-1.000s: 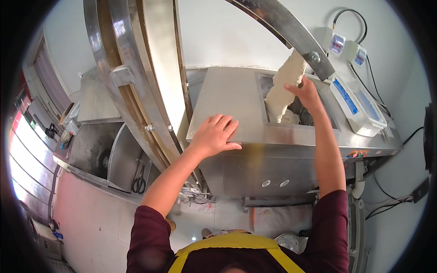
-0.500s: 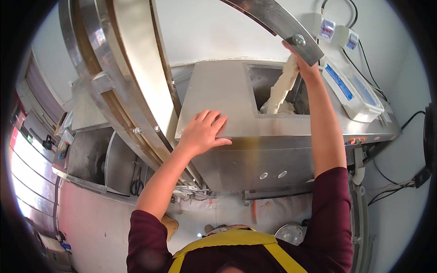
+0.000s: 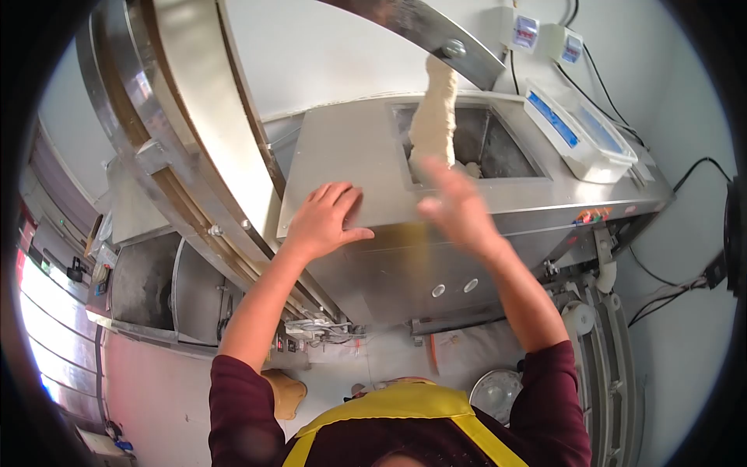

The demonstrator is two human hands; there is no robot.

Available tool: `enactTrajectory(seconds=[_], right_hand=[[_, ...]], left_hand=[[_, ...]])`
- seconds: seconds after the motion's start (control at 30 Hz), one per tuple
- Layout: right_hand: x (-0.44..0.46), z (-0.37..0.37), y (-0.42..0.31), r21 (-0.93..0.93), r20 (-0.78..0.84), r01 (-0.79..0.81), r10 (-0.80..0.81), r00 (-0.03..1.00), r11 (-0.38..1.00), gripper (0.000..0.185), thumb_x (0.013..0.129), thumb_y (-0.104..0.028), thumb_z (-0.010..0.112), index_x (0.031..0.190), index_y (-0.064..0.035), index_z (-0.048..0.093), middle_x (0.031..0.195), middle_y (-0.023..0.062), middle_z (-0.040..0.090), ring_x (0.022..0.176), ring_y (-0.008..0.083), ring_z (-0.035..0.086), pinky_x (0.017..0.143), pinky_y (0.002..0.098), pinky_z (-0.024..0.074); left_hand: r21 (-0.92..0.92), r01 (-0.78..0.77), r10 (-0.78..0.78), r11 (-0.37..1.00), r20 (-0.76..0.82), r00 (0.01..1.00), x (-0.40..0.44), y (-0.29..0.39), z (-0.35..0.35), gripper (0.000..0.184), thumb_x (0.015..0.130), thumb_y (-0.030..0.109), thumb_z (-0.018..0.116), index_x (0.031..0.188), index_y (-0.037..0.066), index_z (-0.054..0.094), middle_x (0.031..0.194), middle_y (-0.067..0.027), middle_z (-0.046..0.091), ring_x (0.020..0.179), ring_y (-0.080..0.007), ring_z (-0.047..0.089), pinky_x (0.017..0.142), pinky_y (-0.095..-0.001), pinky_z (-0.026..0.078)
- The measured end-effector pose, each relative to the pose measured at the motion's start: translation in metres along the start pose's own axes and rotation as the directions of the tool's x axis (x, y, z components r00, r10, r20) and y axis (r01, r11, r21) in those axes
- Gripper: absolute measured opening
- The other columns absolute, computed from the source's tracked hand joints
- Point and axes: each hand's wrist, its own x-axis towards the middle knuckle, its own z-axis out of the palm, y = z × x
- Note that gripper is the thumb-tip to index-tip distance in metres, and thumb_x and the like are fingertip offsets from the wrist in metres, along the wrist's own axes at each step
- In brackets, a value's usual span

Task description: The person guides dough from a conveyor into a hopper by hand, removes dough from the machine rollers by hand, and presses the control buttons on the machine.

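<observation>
A long pale strip of dough point(image 3: 434, 113) hangs from the curved metal guide point(image 3: 436, 35) down to the rectangular opening in the steel machine point(image 3: 342, 148). Small pale bits lie at the bottom of that opening. My right hand point(image 3: 461, 206), blurred by motion, is just below the strip's lower end, over the machine's front edge; whether it touches the dough cannot be made out. My left hand point(image 3: 323, 220) rests on the machine's front left corner with its fingers spread, holding nothing.
A white plastic box with a blue stripe point(image 3: 580, 140) sits on the machine's right side. Tall metal rails point(image 3: 175, 148) rise at the left. Farther left is an open metal bin point(image 3: 144, 280). A round metal bowl point(image 3: 496, 393) stands on the floor.
My right hand has come down and left from beside the upper part of the strip to the machine's front edge. The view has shifted. My left hand stays on the corner.
</observation>
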Motion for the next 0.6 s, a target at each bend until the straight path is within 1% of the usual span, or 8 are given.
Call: enactTrajectory(seconds=[0.07, 0.13, 0.17, 0.2, 0.37, 0.5, 0.57, 0.6], right_hand=[[-0.011, 0.018, -0.02, -0.049, 0.313, 0.202, -0.177, 0.933, 0.978, 0.06, 0.095, -0.039, 0.056, 0.139, 0.0001, 0.045, 0.148, 0.0197, 0.04, 0.14, 0.0305, 0.034, 0.116, 0.0456, 0.0248], [-0.01, 0.022, -0.012, -0.107, 0.415, 0.189, -0.129, 0.901, 0.976, 0.063, 0.097, -0.046, 0.048, 0.141, -0.0014, 0.042, 0.15, 0.0173, 0.037, 0.142, 0.0283, 0.03, 0.116, 0.0456, 0.0226], [-0.008, 0.024, -0.002, -0.137, 0.463, 0.185, -0.102, 0.88, 0.973, 0.065, 0.098, -0.049, 0.045, 0.142, -0.0021, 0.041, 0.152, 0.016, 0.035, 0.143, 0.0272, 0.029, 0.117, 0.0456, 0.0215], [-0.011, 0.027, 0.026, -0.213, 0.426, 0.204, -0.097, 0.899, 0.955, 0.071, 0.098, -0.057, 0.036, 0.144, -0.003, 0.037, 0.152, 0.0125, 0.035, 0.144, 0.025, 0.028, 0.116, 0.0464, 0.0209], [-0.028, -0.04, 0.105, -0.375, 0.352, -0.093, 0.235, 0.906, 0.922, 0.068, 0.098, -0.056, 0.037, 0.144, -0.0068, 0.039, 0.153, 0.0099, 0.035, 0.144, 0.0231, 0.027, 0.116, 0.0455, 0.021], [-0.027, -0.05, 0.15, -0.443, 0.245, -0.21, 0.344, 0.907, 0.871, 0.062, 0.097, -0.054, 0.039, 0.134, -0.0069, 0.053, 0.144, 0.0097, 0.047, 0.14, 0.0234, 0.034, 0.114, 0.046, 0.0247], [-0.025, -0.05, 0.155, -0.457, 0.182, -0.257, 0.373, 0.91, 0.852, 0.058, 0.097, -0.053, 0.04, 0.124, -0.0067, 0.061, 0.135, 0.0097, 0.055, 0.135, 0.0239, 0.04, 0.112, 0.046, 0.0277], [-0.02, -0.052, 0.146, -0.445, 0.148, -0.307, 0.408, 0.901, 0.841, 0.056, 0.097, -0.052, 0.04, 0.119, -0.0066, 0.064, 0.129, 0.0096, 0.059, 0.133, 0.0242, 0.043, 0.11, 0.0459, 0.0294]], left_hand=[[-0.112, 0.094, -0.095, 0.989, -0.004, 0.995, 0.001, -0.006, 0.008, 0.077, 0.083, 0.057, 0.064, 0.135, 0.002, 0.048, 0.139, -0.015, 0.047, 0.128, -0.0346, 0.044, 0.106, -0.0445, 0.036], [-0.26, 0.231, -0.216, 0.938, 0.087, 0.973, 0.009, -0.023, 0.014, 0.083, 0.089, 0.059, 0.056, 0.14, -0.005, 0.04, 0.147, -0.0227, 0.038, 0.136, -0.0372, 0.036, 0.112, -0.0451, 0.029], [-0.16, 0.298, -0.278, 0.941, 0.132, 0.951, 0.014, -0.031, 0.016, 0.087, 0.089, 0.062, 0.054, 0.14, -0.007, 0.039, 0.147, -0.024, 0.038, 0.137, -0.0369, 0.034, 0.113, -0.0448, 0.027], [-0.057, 0.358, -0.344, 0.932, 0.167, 0.924, 0.019, -0.038, 0.018, 0.091, 0.088, 0.064, 0.051, 0.14, -0.009, 0.037, 0.147, -0.0253, 0.037, 0.139, -0.0365, 0.033, 0.114, -0.0444, 0.025], [0.207, 0.524, -0.563, 0.826, 0.266, 0.783, 0.058, -0.074, 0.034, 0.102, 0.087, 0.074, 0.04, 0.141, -0.012, 0.033, 0.15, -0.0273, 0.031, 0.143, -0.0366, 0.024, 0.117, -0.0439, 0.021], [0.105, 0.472, -0.482, 0.875, 0.282, 0.83, 0.116, -0.063, 0.075, 0.098, 0.087, 0.073, 0.04, 0.134, -0.012, 0.043, 0.147, -0.027, 0.036, 0.141, -0.0385, 0.028, 0.115, -0.0441, 0.024], [0.048, 0.396, -0.387, 0.917, 0.347, 0.854, 0.153, -0.026, 0.083, 0.079, 0.093, 0.056, 0.049, 0.136, -0.01, 0.043, 0.144, -0.0241, 0.042, 0.138, -0.0331, 0.035, 0.112, -0.0393, 0.03], [-0.225, 0.441, -0.35, 0.869, 0.351, 0.868, 0.167, -0.006, 0.084, 0.068, 0.092, 0.045, 0.051, 0.134, -0.009, 0.045, 0.139, -0.0225, 0.046, 0.134, -0.0318, 0.039, 0.11, -0.0394, 0.032]])
